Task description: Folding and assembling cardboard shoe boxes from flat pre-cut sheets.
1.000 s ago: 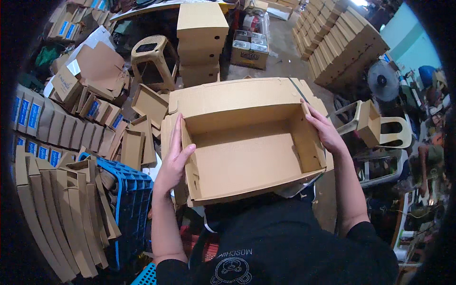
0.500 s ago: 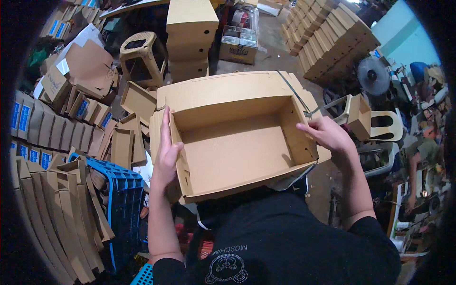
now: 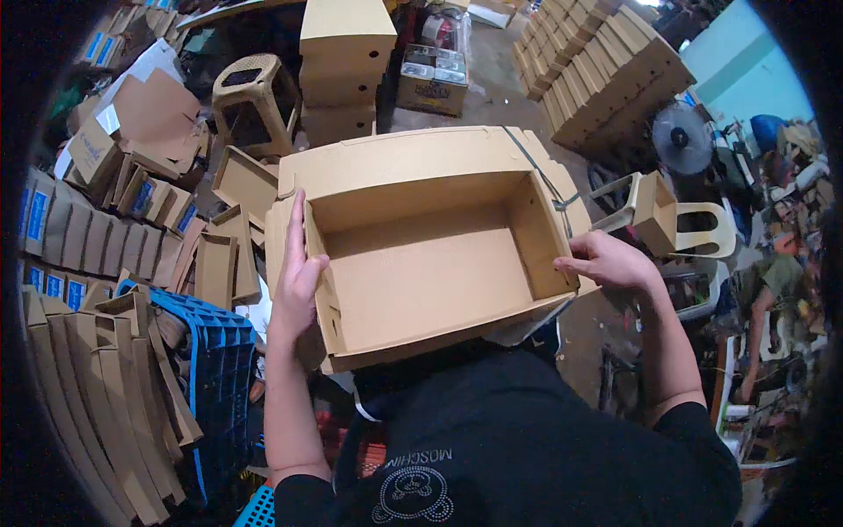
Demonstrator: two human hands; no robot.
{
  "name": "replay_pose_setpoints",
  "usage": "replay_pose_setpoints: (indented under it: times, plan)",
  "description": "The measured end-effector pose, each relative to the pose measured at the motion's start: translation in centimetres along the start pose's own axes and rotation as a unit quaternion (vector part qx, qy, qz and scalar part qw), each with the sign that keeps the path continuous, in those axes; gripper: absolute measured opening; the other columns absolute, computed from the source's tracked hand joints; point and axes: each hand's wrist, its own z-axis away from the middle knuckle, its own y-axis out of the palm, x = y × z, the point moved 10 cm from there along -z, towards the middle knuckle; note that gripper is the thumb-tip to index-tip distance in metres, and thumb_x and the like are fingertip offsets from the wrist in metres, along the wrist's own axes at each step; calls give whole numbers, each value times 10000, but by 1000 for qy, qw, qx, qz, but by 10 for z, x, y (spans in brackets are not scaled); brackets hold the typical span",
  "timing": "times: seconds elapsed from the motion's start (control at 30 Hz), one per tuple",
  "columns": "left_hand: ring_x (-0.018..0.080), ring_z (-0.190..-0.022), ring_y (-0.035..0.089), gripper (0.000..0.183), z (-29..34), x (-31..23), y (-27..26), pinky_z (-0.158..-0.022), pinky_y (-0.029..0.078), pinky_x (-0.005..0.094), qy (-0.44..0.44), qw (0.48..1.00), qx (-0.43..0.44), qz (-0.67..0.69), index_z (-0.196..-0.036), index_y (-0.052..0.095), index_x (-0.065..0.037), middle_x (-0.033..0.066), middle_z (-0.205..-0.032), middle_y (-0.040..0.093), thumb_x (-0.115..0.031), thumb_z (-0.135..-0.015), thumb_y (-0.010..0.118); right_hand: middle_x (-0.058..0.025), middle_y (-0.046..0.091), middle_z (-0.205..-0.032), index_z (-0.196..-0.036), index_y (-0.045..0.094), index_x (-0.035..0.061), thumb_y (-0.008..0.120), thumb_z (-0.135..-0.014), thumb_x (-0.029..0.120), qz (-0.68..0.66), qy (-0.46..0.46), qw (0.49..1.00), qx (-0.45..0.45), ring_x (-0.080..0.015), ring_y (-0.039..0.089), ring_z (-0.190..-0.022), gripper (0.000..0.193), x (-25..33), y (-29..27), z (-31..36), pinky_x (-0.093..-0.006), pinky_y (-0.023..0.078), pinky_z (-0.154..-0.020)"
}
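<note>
An open-topped brown cardboard box (image 3: 430, 272) lies in front of me, its inside bare. It rests on a stack of flat cardboard sheets (image 3: 386, 158), with a dark strap running over the stack's right part. My left hand (image 3: 300, 285) lies along the box's left wall, fingers straight on the outside and thumb over the rim. My right hand (image 3: 610, 265) pinches the right wall close to the near corner, thumb on the inner side. Some of its fingers are hidden behind that wall.
A blue plastic crate (image 3: 219, 369) and folded cardboard pieces (image 3: 105, 395) stand at the left. Beyond are a plastic stool (image 3: 255, 97), tall stacked boxes (image 3: 347, 66) and another box pile (image 3: 615, 79). A fan (image 3: 681, 139) and white chair (image 3: 707, 230) are at right, with another person's arm (image 3: 757, 338).
My right hand has slid along the right wall toward the near corner. The left hand keeps its place on the left wall. The whole view has shifted slightly.
</note>
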Motion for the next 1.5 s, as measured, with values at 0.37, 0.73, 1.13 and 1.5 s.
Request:
replay_pose_setpoints:
  times: [0.37, 0.73, 1.13, 1.5]
  plan:
    - [307, -1615, 90, 879, -3, -2, 0, -1295, 87, 383, 3, 999, 5, 53, -1642, 141, 52, 222, -1723, 150, -159, -847, 452, -208, 662, -680, -889, 711, -46, 659, -965, 554, 83, -69, 987, -119, -299, 696, -674, 607, 19, -26, -11, -442, 543, -697]
    - [321, -1617, 37, 899, -8, 37, 16, -1307, 37, 398, 56, 996, -14, 72, -1642, 61, 50, 261, -1720, 98, -106, -877, 508, -13, 677, -952, -1198, 703, -71, 550, -1075, 218, -133, -133, 964, -187, -88, 564, -874, 349, -10, -69, -108, -267, 477, -803]
    - [392, -1523, 312, 837, -2, 9, -15, -1247, 283, 459, 75, 987, -82, -119, -1634, 210, -16, 243, -1618, 328, -185, -928, 626, 97, 480, -693, -782, 586, 90, 613, -1062, 264, -196, -212, 936, -202, -12, 407, -647, 331, -52, -61, -150, -244, 326, -554]
    - [285, -1403, 445, 730, 134, -266, -266, -1160, 260, 627, -2, 410, -580, -704, -1462, 568, -222, 33, -1428, 586, -325, -799, 854, -186, 734, -1077, -1279, 679, -32, 518, -1100, 377, -215, -229, 893, -323, -201, 661, -1075, 475, -7, -58, -84, -347, 480, -990]
